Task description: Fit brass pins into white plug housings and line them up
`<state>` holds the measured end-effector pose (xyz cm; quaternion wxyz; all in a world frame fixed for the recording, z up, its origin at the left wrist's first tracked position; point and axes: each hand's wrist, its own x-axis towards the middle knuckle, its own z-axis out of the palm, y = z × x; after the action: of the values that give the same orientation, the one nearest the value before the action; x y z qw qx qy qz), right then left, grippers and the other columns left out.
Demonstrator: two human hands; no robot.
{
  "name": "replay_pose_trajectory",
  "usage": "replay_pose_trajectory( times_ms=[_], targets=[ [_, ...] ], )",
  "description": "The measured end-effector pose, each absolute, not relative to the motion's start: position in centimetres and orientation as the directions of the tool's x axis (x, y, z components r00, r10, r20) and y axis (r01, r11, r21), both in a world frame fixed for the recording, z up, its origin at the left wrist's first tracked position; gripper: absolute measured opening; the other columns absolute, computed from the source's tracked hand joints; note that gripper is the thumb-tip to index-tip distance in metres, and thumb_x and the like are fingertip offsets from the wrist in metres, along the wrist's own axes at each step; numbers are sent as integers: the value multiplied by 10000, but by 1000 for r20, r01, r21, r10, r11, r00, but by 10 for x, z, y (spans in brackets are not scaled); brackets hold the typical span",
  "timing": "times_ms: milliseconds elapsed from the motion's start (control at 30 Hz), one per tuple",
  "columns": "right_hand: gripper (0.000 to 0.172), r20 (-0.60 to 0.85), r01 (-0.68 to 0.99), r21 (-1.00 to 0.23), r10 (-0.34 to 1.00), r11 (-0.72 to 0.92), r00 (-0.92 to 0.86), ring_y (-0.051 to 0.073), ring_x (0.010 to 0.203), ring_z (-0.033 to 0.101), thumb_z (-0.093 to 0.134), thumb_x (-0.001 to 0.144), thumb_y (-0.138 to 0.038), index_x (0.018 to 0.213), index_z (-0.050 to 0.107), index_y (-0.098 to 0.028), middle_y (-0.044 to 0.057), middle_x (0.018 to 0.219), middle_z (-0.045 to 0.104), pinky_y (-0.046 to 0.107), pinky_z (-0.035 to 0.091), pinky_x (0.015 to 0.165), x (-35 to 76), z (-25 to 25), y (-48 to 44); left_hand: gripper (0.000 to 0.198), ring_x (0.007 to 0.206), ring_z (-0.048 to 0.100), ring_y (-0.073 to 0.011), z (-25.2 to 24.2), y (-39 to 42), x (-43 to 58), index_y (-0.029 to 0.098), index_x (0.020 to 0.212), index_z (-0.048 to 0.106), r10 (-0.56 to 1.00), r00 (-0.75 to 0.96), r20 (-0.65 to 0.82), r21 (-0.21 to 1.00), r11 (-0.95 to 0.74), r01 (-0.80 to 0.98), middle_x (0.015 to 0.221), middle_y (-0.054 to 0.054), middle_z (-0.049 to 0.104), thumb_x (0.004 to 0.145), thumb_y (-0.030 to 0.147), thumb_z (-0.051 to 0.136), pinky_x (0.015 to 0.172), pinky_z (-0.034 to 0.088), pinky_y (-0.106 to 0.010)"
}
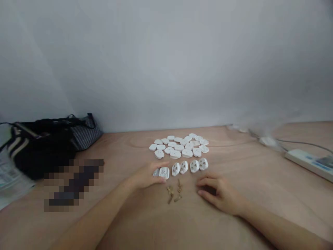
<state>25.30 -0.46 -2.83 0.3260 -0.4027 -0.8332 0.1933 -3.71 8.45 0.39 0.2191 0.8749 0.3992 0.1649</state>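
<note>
My left hand (147,176) is at the left end of a short row of white plastic socket housings. Its thumb and fingers close around two of them, the nearer being a white housing (164,172) with its hollow side up; the other is partly hidden by the hand. To the right in the same row lie more open housings (184,167), their inner slots showing. Small brass contact pieces (170,193) lie loose on the table between my hands. My right hand (221,192) rests on the tabletop right of the brass pieces, fingers curved and apart from the thumb, holding nothing.
Behind the row spreads a cluster of white housings (179,147). A black bag (44,142) stands at the left, near a pixelated dark object (78,184). On the right are a white power strip (309,163) and clear plastic (265,128). A pale wall (166,69) bounds the wooden table (145,222).
</note>
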Motion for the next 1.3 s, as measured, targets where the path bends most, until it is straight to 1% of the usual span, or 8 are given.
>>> replay_pose_trajectory(
  times_ms=[200, 467, 700, 800, 933, 1067, 1167, 1300],
  targets=[
    [169, 407, 548, -559, 781, 623, -473, 191, 872, 581, 562, 813, -189, 962, 642, -200, 63, 941, 640, 315, 463, 777, 254, -31, -6, 680, 1259, 433, -289, -2, 82, -42, 206, 1323, 467, 769, 622, 149, 494, -603, 627, 1381, -96, 470, 716, 384, 715, 1056, 313, -435],
    [212, 546, 736, -288, 736, 613, -399, 244, 940, 533, 567, 831, -299, 1023, 615, -225, 73, 1006, 664, 422, 328, 870, 235, -4, 14, 516, 1217, 493, -257, -14, 73, -50, 272, 1282, 513, 785, 589, 193, 536, -587, 607, 1323, -19, 542, 791, 370, 636, 1036, 373, -399],
    [516, 367, 758, -188, 760, 625, -536, 299, 1141, 471, 604, 764, -511, 1183, 548, -214, 110, 1102, 645, 556, 76, 1018, 199, 11, 54, 509, 1217, 485, -272, -18, 73, -47, 211, 1248, 543, 803, 523, 286, 513, -589, 625, 1314, -76, 545, 773, 349, 659, 1045, 363, -422],
    [487, 325, 743, -162, 746, 650, -581, 301, 1136, 488, 646, 740, -455, 1161, 568, -224, 114, 1094, 648, 589, 25, 1016, 189, 9, 63, 353, 1148, 537, -255, -11, 60, -44, 200, 1142, 615, 740, 533, 411, 449, -673, 589, 1232, -97, 587, 802, 292, 632, 1002, 411, -408],
    [439, 479, 672, -325, 728, 666, -491, 276, 1092, 527, 688, 693, -343, 1098, 575, -217, 85, 1086, 644, 573, 95, 1033, 190, 10, 64, 237, 1122, 553, -228, -3, 31, -35, 232, 1079, 659, 570, 716, 402, 399, -813, 424, 1192, -82, 608, 856, 245, 577, 972, 441, -368],
    [415, 584, 543, -550, 757, 634, -293, 222, 950, 581, 679, 662, -270, 1040, 532, -179, 78, 1027, 622, 384, 448, 834, 211, 4, 52, 312, 1240, 461, -252, -2, 14, -22, 246, 1173, 622, 488, 831, 267, 423, -834, 354, 1317, -86, 538, 864, 260, 581, 1030, 385, -399],
    [375, 513, 395, -705, 808, 589, -290, 187, 850, 603, 676, 658, -204, 1010, 546, -187, 45, 947, 633, 309, 490, 752, 231, -9, 33, 307, 1281, 414, -253, -4, 17, -16, 269, 1185, 613, 495, 846, 197, 429, -820, 380, 1328, -63, 534, 889, 236, 541, 1047, 354, -435],
    [438, 466, 372, -714, 799, 593, -380, 209, 949, 602, 660, 690, -168, 1115, 563, -208, 63, 1066, 627, 331, 491, 809, 244, -20, 11, 295, 1256, 448, -255, -6, 28, -17, 278, 1161, 628, 493, 846, 203, 407, -828, 385, 1255, -49, 601, 891, 212, 530, 1065, 314, -466]
  ],
)
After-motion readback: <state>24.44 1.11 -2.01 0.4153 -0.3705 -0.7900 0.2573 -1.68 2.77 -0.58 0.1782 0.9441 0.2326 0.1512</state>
